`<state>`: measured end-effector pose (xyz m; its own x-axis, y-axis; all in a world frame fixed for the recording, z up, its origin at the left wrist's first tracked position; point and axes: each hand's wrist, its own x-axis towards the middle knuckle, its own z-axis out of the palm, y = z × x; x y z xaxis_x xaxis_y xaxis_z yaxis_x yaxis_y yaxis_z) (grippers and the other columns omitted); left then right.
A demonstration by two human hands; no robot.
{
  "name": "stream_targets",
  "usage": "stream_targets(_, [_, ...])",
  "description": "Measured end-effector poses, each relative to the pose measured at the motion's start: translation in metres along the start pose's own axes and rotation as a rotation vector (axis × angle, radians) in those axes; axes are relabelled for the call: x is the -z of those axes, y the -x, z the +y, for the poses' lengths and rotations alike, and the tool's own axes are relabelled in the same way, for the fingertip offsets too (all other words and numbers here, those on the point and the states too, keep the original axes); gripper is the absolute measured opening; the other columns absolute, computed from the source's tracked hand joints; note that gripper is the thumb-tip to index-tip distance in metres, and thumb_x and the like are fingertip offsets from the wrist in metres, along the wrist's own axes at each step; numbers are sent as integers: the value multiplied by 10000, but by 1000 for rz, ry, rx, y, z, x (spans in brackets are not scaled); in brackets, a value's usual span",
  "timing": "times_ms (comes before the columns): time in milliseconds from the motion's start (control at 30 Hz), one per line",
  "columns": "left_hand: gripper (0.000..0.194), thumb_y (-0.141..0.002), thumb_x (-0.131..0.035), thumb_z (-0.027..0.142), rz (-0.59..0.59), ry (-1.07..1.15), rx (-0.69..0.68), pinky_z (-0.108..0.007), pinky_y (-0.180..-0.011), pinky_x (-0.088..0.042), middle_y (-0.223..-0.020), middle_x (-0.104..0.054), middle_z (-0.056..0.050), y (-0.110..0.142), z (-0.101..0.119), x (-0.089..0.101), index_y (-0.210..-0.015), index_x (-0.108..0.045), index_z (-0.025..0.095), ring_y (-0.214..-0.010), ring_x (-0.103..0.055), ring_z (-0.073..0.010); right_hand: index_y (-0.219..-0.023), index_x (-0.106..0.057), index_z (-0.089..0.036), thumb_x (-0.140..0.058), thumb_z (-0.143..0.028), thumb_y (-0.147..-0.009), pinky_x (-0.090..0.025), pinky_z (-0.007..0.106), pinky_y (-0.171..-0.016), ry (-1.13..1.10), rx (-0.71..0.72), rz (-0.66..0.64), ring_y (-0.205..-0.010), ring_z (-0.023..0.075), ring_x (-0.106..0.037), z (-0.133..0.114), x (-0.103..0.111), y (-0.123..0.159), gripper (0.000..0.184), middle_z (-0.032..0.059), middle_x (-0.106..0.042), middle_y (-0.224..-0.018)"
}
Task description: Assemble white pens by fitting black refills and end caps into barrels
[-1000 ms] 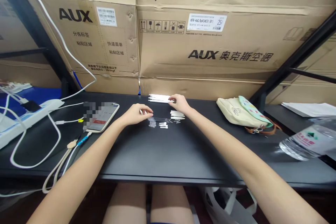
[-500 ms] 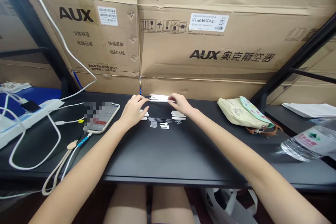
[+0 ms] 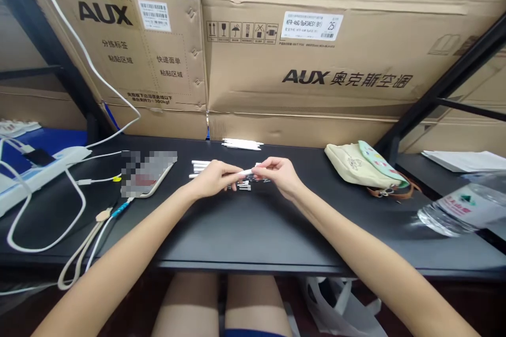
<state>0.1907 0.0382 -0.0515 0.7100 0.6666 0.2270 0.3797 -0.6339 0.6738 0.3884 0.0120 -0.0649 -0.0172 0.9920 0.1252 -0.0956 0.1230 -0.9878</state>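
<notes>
A white pen (image 3: 247,172) is held level above the desk, pinched between both hands. My left hand (image 3: 215,178) is closed on its left end, thumb and fingers together. The fingertips of my right hand (image 3: 280,172) grip its right end. Behind my hands lies a bundle of assembled white pens (image 3: 242,144). White pen barrels (image 3: 200,166) lie beside my left hand, partly covered by it. Small white pen parts (image 3: 244,186) rest just below the held pen. Thin refills and other small pieces are mostly hidden by my hands.
On the black desk (image 3: 261,231) a phone (image 3: 156,179) with cables and a white power strip (image 3: 47,174) are at left. A cream pouch (image 3: 348,168) and a water bottle (image 3: 458,210) stand right. Large cardboard boxes (image 3: 308,95) rise behind.
My right hand has come away from the pen bundle toward me with one white pen. My left hand has moved right and down and now grips that pen too.
</notes>
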Motion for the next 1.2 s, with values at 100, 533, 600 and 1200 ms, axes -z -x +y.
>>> stream_targets(100, [433,-855,-471,481,-144,186,138,-187,-464,-413,-663,-661,-57,0,9,7,-822,-683,105,-535,-570,-112,-603,-651,-148,-835,-322,-480,-539,311,-662,75,79,-91,-644,158,-645,-5,5,0,282,45,-696,-698])
stream_targets(533, [420,-832,-491,491,-147,84,103,-195,-487,-314,-522,-540,9,0,5,9,-779,-696,128,-488,-451,-89,-772,-651,-136,-804,-339,-551,-524,220,-524,229,20,-254,-670,154,-648,-5,7,2,337,41,-682,-718])
stream_targets(600, [412,-836,-488,478,-153,75,104,-195,-489,-313,-528,-541,9,0,5,9,-758,-688,126,-484,-443,-86,-766,-641,-134,-780,-370,-585,-509,219,-477,259,-33,-226,-633,156,-645,-4,7,2,328,48,-680,-693])
stream_targets(1200, [428,-841,-470,487,-185,58,112,-191,-474,-303,-540,-556,3,0,4,10,-753,-686,128,-473,-443,-82,-783,-672,-148,-795,-308,-557,-539,267,-639,216,-28,-209,-739,170,-665,-4,12,-1,303,55,-698,-778])
